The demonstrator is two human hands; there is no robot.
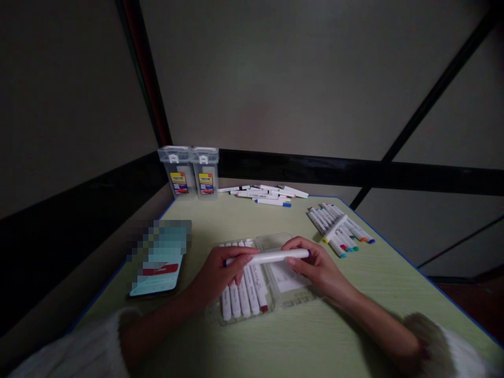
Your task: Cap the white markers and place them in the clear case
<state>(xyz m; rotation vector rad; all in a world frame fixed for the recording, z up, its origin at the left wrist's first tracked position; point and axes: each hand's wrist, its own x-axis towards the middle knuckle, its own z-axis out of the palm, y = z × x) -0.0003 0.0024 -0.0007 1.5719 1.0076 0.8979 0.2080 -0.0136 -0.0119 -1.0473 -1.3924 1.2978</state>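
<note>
Left hand (230, 266) and right hand (313, 262) each grasp one end of a white marker (277, 256), held above an open clear case (297, 300). Should either fingertip pinch slacken, the smooth barrel could drop onto the marker row (244, 300) at 7 o'clock. At 2 o'clock, a yellow-tipped marker (335, 229) lying crosswise on a loose pile (356, 229) could roll if the table (197, 341) were jolted.

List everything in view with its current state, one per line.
Left hand: gripping one end of the held marker
Right hand: gripping the other end
Held marker: roughly level, above the case
Clear case: open
Markers in the case: lying side by side
Right-hand markers: piled, one lying across others
Far markers: loosely heaped
Two clear boxes: upright, lids shut
Screen device: lit, partly pixelated
</note>
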